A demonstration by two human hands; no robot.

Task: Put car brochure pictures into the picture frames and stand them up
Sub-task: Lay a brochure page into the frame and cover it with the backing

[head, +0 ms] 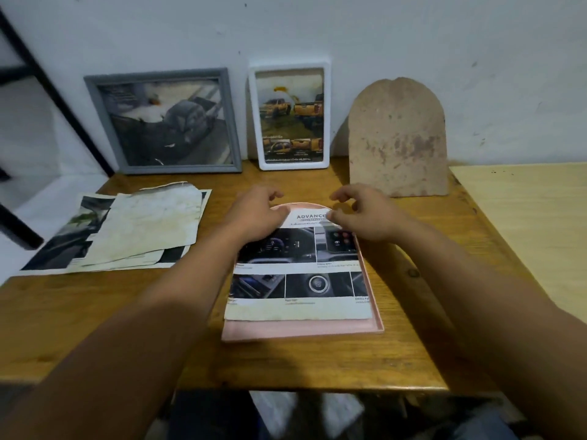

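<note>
A pink arch-topped picture frame (pixel 301 331) lies flat on the wooden table (pixel 95 328). A car brochure picture (pixel 298 281) with dashboard photos lies in it. My left hand (pixel 257 217) presses the picture's top left corner with the thumb. My right hand (pixel 362 217) pinches its top right edge. A grey frame (pixel 228 122) and a white frame (pixel 327 115), each holding a truck picture, stand against the wall. A brown arch-shaped backing board (pixel 397 138) leans against the wall on the right.
Several loose brochure sheets (pixel 143 227) lie on the table's left side. A lighter, pale wooden surface (pixel 524 223) adjoins the table on the right. A black metal rack leg (pixel 54 100) slants at far left. The table's front edge is near me.
</note>
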